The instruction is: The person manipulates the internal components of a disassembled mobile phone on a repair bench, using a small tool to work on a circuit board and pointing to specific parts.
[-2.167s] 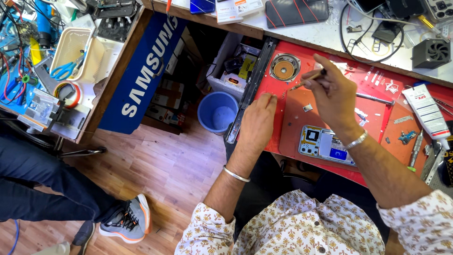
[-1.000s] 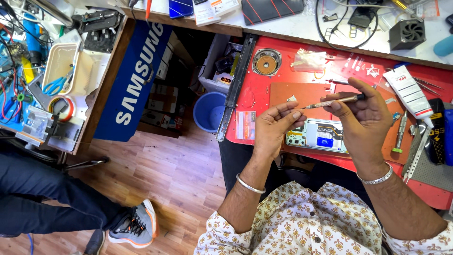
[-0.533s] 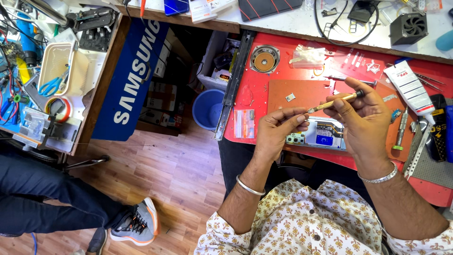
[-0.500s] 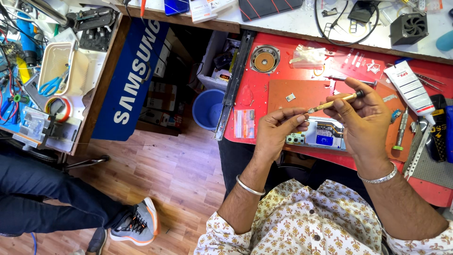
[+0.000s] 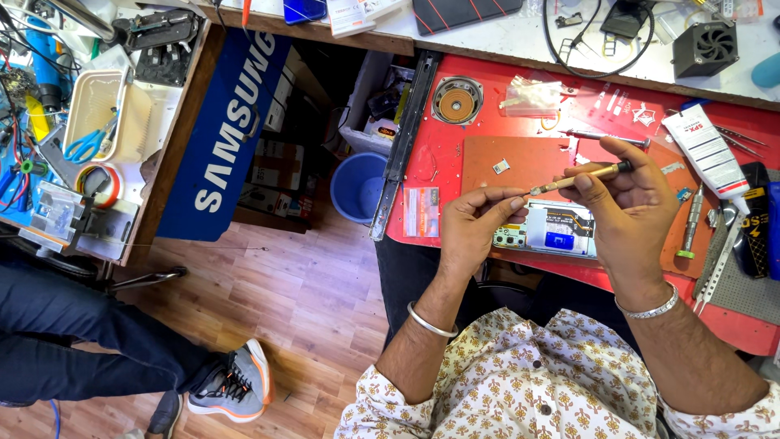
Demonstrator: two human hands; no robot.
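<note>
I see a slim gold-handled screwdriver (image 5: 578, 175) held level between my two hands above the red counter (image 5: 431, 175). My right hand (image 5: 630, 211) is closed around its handle end, thumb and forefinger pinching the shaft. My left hand (image 5: 475, 228) has thumb and forefinger pressed together at the tip; whether they hold something tiny there I cannot tell. The hands sit close but do not touch each other.

Just below the hands lies an opened phone (image 5: 548, 232) with its circuit board showing, resting on a brown work mat (image 5: 520, 158). Beyond my left hand sits a round speaker (image 5: 457, 102) and a small clear bag (image 5: 532, 93). Beyond my right hand lies a second, silver screwdriver (image 5: 605, 138). To the right of my right hand are a white glue tube (image 5: 707, 154) and a green-tipped driver (image 5: 689, 223).

Well to the left of my left hand, on the wooden floor (image 5: 276, 301), stand a blue bucket (image 5: 361, 187) and another person's leg and sneaker (image 5: 236, 382)
</note>
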